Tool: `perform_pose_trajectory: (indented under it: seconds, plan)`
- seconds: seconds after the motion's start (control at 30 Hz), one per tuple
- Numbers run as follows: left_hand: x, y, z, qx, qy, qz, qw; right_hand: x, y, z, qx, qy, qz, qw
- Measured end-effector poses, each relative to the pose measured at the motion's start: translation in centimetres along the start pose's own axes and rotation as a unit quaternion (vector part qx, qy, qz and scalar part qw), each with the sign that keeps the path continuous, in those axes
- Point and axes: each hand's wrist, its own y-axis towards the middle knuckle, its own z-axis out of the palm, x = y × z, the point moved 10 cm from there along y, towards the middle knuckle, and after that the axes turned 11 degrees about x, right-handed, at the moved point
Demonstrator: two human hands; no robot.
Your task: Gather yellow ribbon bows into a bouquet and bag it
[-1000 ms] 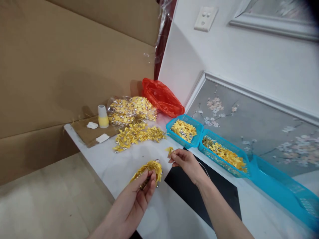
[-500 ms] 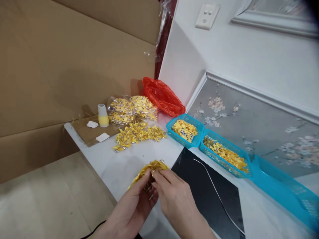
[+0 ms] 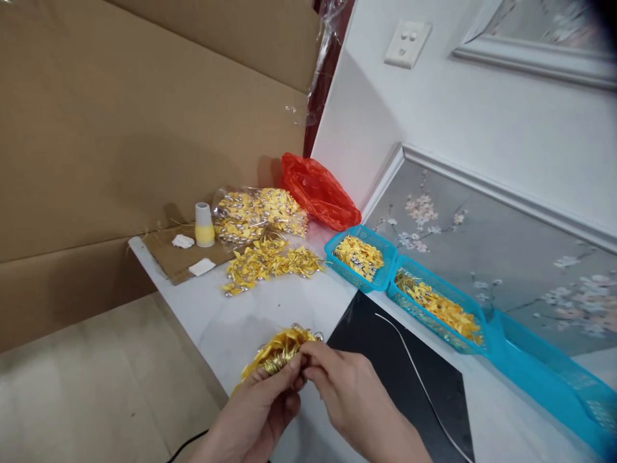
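Note:
My left hand (image 3: 263, 405) is closed around a bundle of yellow ribbon pieces (image 3: 284, 341) with gold strings and small silvery beads. Its thumb presses on the gathered gold strings. At the right side of the bundle, the fingers of my right hand (image 3: 344, 382) pinch together close to the left thumb tip. Whatever lies between those right fingertips is too small to make out, though the gold strings run towards them. Beyond both hands, a loose pile of similar yellow ribbon pieces (image 3: 270, 262) lies on the white table (image 3: 202, 315).
Blue baskets (image 3: 354, 283) along the wall hold more yellow pieces. Behind the pile are a clear bag of yellow pieces (image 3: 260, 212), a red plastic bag (image 3: 318, 193) and a thread cone (image 3: 204, 225) on cardboard. A white cord (image 3: 409, 360) crosses a black mat (image 3: 385, 373).
The bundle has turned so that its gold strings show more. My right hand has shifted slightly right, its fingertips now at the bundle's right side. The camera view has shifted a little.

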Motion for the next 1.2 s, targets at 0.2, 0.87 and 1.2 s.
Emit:
perform_pose_trajectory:
  seconds: [0.2, 0.87, 1.2]
  plan:
    - [-3.2, -2.1, -2.3, -0.135, -0.085, 0.009, 0.987, -7.1, 0.8, -3.5, -0.121, 0.246, 0.074, 0.959]
    - [-6.4, -1.3, -2.6, -0.114, -0.095, 0.096, 0.984, -4.5, 4.4, 0.6, -0.015, -0.042, 0.111, 0.993]
    - [-5.9, -0.4, -1.4, -0.111, 0.036, 0.079, 0.990, -0.8, 1.4, -5.1, -0.040, -0.068, -0.033, 0.996]
